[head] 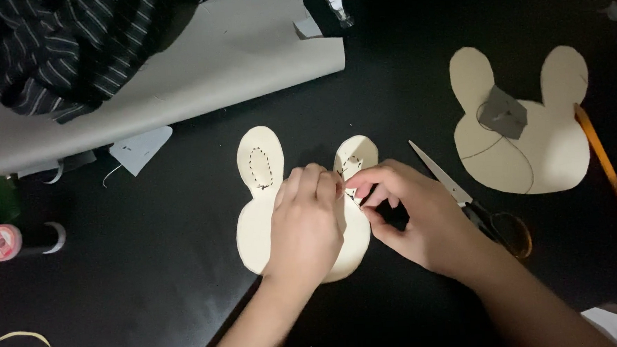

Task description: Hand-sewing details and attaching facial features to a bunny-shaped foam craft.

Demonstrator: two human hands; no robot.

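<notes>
The left hand (305, 219) lies flat over the middle of a cream rabbit-shaped cutout (255, 224) on the black table (119, 286), its fingers together and pressing the piece down. The right hand (411, 211) comes in from the right, thumb and forefinger pinched together at the base of the cutout's right ear, where a line of dark dashed stitching runs; whether they grip a needle or thread is too small to tell. The 2 hands touch at that spot. The left ear of the cutout shows an oval of the same dashed stitching.

Just right of the right hand, a pair of scissors (455, 191) lies on the table, blades pointing to the far left, handles partly under the wrist. Farther right sits a second rabbit-shaped cutout (550, 149) with a curved pencil line and a small grey fabric square (502, 113) resting between its ears. A pencil (608, 167) lies along its right edge.

At the far left, a large grey sheet (200, 74) is spread out, with striped dark cloth (60, 45) heaped on its corner. A spool (3, 242) rests at the left edge.
</notes>
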